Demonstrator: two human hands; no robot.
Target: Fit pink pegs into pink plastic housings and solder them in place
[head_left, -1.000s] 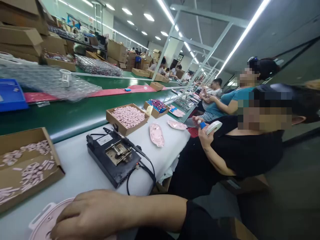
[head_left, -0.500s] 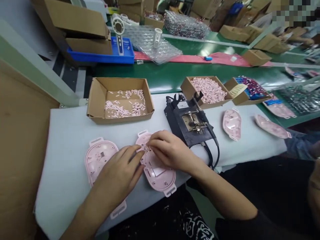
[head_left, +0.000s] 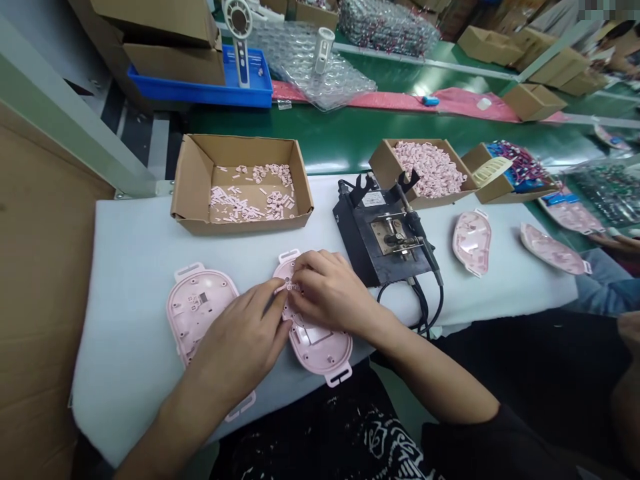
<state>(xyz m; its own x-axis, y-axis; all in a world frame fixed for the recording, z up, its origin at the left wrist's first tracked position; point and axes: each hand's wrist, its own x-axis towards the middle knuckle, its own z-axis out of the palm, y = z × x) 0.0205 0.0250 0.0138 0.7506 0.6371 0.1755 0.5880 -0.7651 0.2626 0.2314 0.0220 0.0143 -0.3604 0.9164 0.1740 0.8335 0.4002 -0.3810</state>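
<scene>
Showing pale pink: the plastic housings [head_left: 197, 310] at six o'clock. Showing white: the table padding [head_left: 123, 353] beneath them. Showing black with a white scrawled print: the shirt [head_left: 385, 443] at six o'clock. Showing brown: the cardboard box [head_left: 193, 177] at eleven o'clock. Showing bright blue: the plastic tray [head_left: 250, 90] at eleven o'clock. Showing deep green: the conveyor belt [head_left: 320, 137] at twelve o'clock. Showing matte black: the soldering station [head_left: 360, 247] at one o'clock.

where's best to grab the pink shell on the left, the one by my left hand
Take the pink shell by its flat tab at the far end, coming from the far side. The tab sticks out past the rounded body and is bare, while the left hand lies over the shell's near edge. As the shell lies flat on the white padded bench, the tab probably gives the easiest hold.
</scene>
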